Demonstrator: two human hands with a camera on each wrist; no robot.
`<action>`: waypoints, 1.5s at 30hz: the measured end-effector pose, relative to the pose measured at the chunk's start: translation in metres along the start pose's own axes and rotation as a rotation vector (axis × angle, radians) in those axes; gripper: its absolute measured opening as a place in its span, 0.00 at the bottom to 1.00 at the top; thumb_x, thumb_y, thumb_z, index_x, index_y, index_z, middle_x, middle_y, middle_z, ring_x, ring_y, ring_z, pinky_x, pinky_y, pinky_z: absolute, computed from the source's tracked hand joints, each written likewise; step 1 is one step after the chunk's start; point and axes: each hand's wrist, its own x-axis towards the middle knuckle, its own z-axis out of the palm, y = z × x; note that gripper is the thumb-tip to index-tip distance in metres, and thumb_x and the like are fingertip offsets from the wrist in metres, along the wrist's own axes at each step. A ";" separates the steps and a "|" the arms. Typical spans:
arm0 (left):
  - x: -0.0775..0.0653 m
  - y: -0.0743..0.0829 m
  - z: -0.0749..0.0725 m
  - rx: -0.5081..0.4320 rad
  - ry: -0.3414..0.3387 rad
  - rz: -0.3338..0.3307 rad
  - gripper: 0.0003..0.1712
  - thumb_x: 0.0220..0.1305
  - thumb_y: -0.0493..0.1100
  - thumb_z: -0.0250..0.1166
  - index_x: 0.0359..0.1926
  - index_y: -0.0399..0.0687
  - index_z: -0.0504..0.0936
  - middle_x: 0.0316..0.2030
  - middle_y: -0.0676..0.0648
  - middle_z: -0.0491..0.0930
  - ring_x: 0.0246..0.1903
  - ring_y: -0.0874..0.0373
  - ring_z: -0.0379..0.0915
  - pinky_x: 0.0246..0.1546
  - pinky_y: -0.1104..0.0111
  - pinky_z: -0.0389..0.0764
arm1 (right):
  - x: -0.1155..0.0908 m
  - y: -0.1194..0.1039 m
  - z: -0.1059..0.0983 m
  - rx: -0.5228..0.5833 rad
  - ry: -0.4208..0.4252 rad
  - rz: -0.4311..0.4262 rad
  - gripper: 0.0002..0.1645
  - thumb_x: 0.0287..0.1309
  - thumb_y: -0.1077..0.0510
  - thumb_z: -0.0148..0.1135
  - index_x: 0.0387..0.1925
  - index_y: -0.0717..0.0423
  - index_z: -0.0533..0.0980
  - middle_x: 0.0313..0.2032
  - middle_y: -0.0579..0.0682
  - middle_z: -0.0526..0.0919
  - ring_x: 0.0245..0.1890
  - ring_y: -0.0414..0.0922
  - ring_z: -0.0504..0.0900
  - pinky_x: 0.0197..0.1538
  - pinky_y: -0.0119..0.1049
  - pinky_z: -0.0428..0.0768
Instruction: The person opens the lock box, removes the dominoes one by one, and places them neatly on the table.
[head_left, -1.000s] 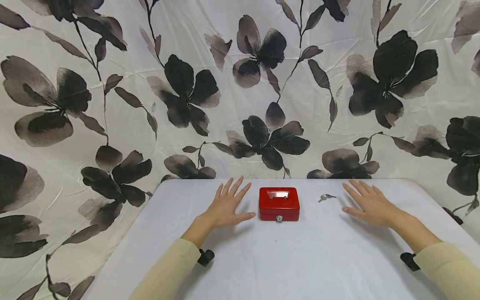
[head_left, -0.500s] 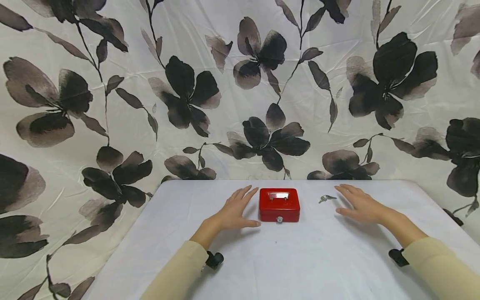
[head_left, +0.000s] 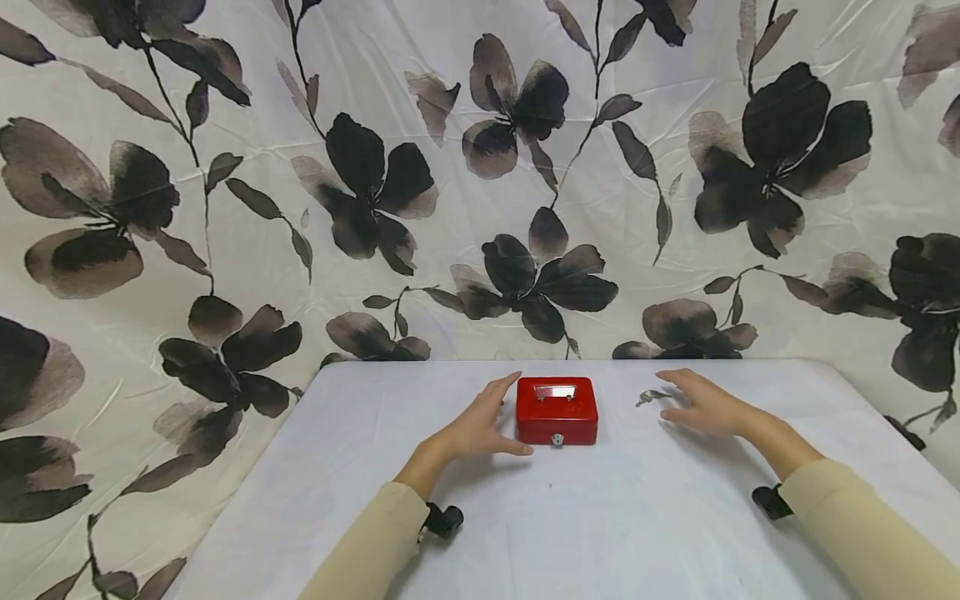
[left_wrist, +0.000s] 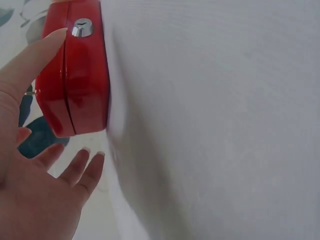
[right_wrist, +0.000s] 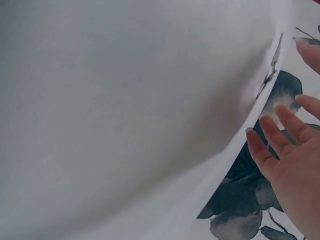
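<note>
A red metal cash box with its lid closed stands near the back of the table. Its silver lock shows on the front face, and a small handle lies on the lid. My left hand is at the box's left side, thumb and fingers spread about that end; whether it touches the box I cannot tell. Small silver keys lie on the table to the right of the box. My right hand hovers just right of the keys, fingers extended, holding nothing; its fingers also show in the right wrist view.
A white cloth covers the table. Behind its back edge hangs a pale curtain with dark flowers. A black wrist camera is strapped to the left wrist, another to the right.
My left hand has moved right, up to the box, its fingers drawing closer together. My right hand has moved left toward the keys. Box and keys stay where they were.
</note>
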 end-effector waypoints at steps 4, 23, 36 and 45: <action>0.004 0.000 0.004 -0.063 0.016 -0.022 0.65 0.51 0.50 0.81 0.81 0.56 0.49 0.76 0.46 0.58 0.66 0.46 0.67 0.60 0.52 0.79 | 0.007 -0.002 -0.001 0.039 -0.010 0.011 0.37 0.64 0.57 0.69 0.65 0.76 0.66 0.60 0.74 0.73 0.58 0.70 0.75 0.61 0.65 0.72; 0.015 -0.007 0.014 -0.245 0.021 -0.102 0.65 0.52 0.46 0.81 0.81 0.51 0.48 0.73 0.46 0.63 0.53 0.53 0.70 0.50 0.59 0.82 | 0.031 0.005 0.005 0.110 -0.067 0.131 0.23 0.59 0.63 0.70 0.54 0.71 0.76 0.45 0.61 0.83 0.46 0.56 0.79 0.52 0.55 0.77; 0.021 -0.009 0.014 -0.236 -0.008 -0.155 0.66 0.52 0.46 0.81 0.82 0.52 0.46 0.74 0.47 0.62 0.53 0.53 0.69 0.51 0.58 0.80 | 0.037 0.007 0.006 0.141 -0.076 0.138 0.13 0.59 0.65 0.69 0.45 0.66 0.80 0.38 0.56 0.81 0.38 0.47 0.75 0.45 0.44 0.74; 0.026 -0.014 0.014 -0.234 -0.014 -0.173 0.66 0.52 0.45 0.81 0.82 0.51 0.46 0.73 0.47 0.62 0.52 0.53 0.69 0.50 0.58 0.80 | 0.041 0.012 0.009 0.165 -0.059 0.092 0.10 0.58 0.67 0.70 0.41 0.65 0.80 0.34 0.53 0.81 0.34 0.45 0.72 0.41 0.40 0.72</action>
